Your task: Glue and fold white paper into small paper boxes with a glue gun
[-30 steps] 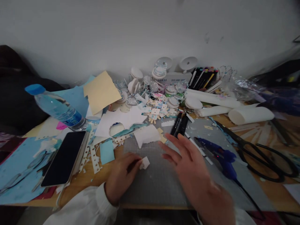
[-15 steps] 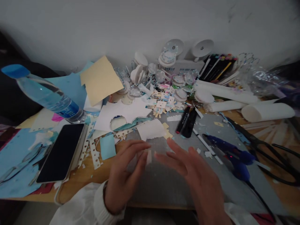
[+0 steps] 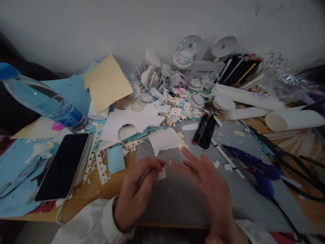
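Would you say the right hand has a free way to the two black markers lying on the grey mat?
Probably yes: the right hand hovers open just short of the black markers, with only bare cutting mat and paper scraps between.

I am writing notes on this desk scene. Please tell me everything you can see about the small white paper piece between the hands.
The small white paper piece is a plain white scrap, roughly rectangular, looking like thin card. It sits above the grey cutting mat, pinched at the fingertips of the left hand. The right hand is open with spread fingers beside it; whether it touches the scrap cannot be told. No marks show on it.
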Tool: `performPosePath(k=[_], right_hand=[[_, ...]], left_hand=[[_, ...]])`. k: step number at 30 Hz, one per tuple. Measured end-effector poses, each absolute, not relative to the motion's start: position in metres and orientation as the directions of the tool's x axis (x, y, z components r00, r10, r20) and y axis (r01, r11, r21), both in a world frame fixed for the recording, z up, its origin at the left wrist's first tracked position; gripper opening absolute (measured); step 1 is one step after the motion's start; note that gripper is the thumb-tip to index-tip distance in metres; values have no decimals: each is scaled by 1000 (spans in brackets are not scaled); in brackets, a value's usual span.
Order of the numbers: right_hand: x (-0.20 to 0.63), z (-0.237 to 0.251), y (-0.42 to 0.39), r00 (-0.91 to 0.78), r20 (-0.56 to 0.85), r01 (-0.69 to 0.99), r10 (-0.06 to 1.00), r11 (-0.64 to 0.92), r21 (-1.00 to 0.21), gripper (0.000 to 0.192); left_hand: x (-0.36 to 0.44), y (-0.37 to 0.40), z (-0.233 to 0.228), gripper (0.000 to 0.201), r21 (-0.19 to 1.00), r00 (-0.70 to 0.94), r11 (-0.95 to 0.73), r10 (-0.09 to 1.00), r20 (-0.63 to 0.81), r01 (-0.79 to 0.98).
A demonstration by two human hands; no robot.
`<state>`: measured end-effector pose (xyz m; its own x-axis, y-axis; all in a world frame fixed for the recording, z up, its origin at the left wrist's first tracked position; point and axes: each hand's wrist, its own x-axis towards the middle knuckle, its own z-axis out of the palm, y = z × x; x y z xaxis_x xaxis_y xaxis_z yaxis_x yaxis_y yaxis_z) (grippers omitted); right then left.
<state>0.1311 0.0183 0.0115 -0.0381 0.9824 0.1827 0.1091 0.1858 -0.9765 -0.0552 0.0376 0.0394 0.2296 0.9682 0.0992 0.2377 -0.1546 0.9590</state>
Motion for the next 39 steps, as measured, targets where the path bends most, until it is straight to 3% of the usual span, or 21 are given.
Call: performPosePath(k=[7, 14, 19, 24, 27, 31, 35, 39], right_hand=[[134, 1, 11, -156, 245, 64, 957, 257, -964, 73], [122, -11, 4, -257, 295, 23, 920, 312, -950, 98], [124, -17, 7, -222, 239, 18, 945, 249, -968, 81], [126, -5, 13, -269, 146, 60, 952, 168, -984, 61], [125, 6, 16, -311, 93, 98, 946, 129, -987, 40], [126, 10, 15, -324, 52, 155, 945, 108, -982, 46], [129, -1, 11, -263, 83, 220, 961, 144, -965, 38], [127, -15, 11, -287, 98, 209, 953, 162, -964, 39]], left_hand=[[-53, 35, 39, 28, 968, 236, -45, 972, -15, 249], [-55, 33, 37, 30, 964, 344, -134, 938, 48, 231], [-57, 33, 30, 39, 943, 345, -212, 932, 115, 256], [-57, 34, 37, 18, 917, 292, -320, 924, 247, 236], [-55, 34, 40, 9, 943, 274, -266, 939, 206, 202], [-54, 34, 41, 8, 972, 248, -131, 965, 80, 196], [-55, 34, 41, 12, 989, 253, -10, 967, -28, 146], [-49, 32, 39, 14, 995, 176, 40, 983, -56, 92]])
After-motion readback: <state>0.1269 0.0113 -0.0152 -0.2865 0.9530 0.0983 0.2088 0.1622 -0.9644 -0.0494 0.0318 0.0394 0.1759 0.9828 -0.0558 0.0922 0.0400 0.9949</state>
